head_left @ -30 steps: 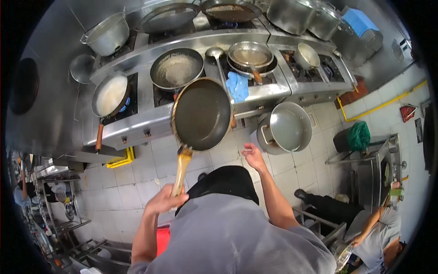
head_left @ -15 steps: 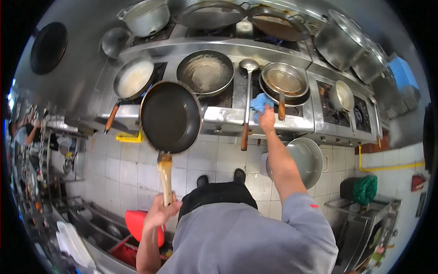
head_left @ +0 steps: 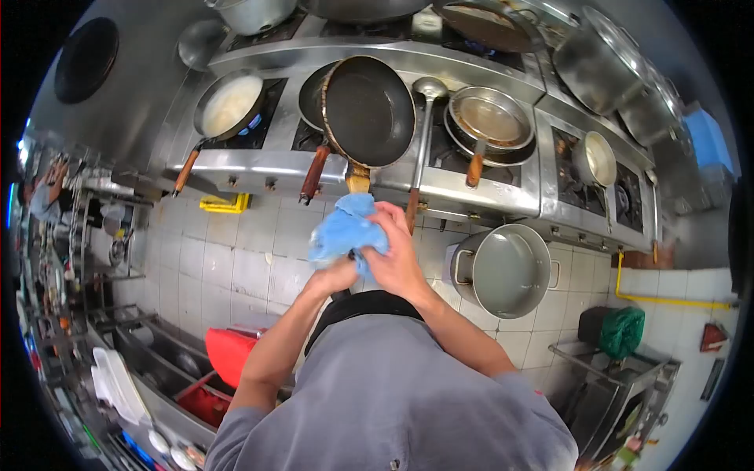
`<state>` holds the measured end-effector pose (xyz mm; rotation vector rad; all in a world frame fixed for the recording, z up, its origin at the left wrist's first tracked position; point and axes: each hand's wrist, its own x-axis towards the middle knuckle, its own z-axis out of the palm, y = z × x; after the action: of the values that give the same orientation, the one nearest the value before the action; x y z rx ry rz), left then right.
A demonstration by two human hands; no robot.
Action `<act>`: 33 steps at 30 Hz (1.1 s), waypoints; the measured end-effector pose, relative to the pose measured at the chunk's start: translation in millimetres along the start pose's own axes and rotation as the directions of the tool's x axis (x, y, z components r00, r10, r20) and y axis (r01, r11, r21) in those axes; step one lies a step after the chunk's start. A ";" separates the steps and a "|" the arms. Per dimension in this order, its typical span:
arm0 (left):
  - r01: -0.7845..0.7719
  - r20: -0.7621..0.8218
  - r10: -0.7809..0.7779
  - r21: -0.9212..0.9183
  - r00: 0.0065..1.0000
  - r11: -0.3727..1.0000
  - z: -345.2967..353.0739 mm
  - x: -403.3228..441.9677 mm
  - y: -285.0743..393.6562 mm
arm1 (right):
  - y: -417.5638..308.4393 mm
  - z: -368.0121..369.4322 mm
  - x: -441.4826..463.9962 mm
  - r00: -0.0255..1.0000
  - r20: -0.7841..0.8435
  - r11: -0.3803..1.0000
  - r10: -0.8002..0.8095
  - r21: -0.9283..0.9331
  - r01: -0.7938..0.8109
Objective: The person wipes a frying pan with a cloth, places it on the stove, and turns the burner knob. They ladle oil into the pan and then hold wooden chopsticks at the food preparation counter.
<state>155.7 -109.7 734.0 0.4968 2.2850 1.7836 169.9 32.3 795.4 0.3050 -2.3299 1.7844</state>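
A black frying pan (head_left: 369,111) is held out over the front of the stove, overlapping a second pan (head_left: 312,98) behind it. Its pale, brown-stained handle (head_left: 358,180) points toward me and disappears under a blue cloth (head_left: 347,228). My right hand (head_left: 395,255) is closed on this cloth, wrapped against the handle. Just below, my left hand (head_left: 334,276) is closed at the handle's hidden lower end, close against the cloth. Beside the held pan, a long ladle (head_left: 429,88) lies with its wooden handle toward me.
A strainer (head_left: 491,118) rests over a pan on the right burner. On the left burner sits a pan of whitish contents (head_left: 230,106). A large pot (head_left: 512,271) stands below the stove front. Behind me at left is a red object (head_left: 229,355).
My right hand has brought the blue cloth from the stove edge to the pan's handle. The frying pan has moved up and right, and both hands are now together.
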 end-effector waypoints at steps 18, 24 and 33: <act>0.218 0.251 -0.164 -0.208 0.954 0.953 -69.8 -21.3 52.7 | -28.3 39.8 51.4 0.957 -0.230 0.971 0.177 0.199 -0.132; 0.369 0.340 -0.212 -0.510 0.916 0.777 -86.0 -32.0 44.3 | 11.2 14.4 17.8 0.894 -0.445 0.969 0.056 -0.193 -0.157; 0.369 0.464 -0.230 -0.235 0.856 0.899 -88.8 -53.9 63.1 | -43.2 -8.4 148.7 0.877 -0.276 0.842 -0.394 -0.491 0.224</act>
<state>182.5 -196.5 814.8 0.3891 1.6365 1.6416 39.3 22.5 878.3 0.2373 -2.1736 1.0087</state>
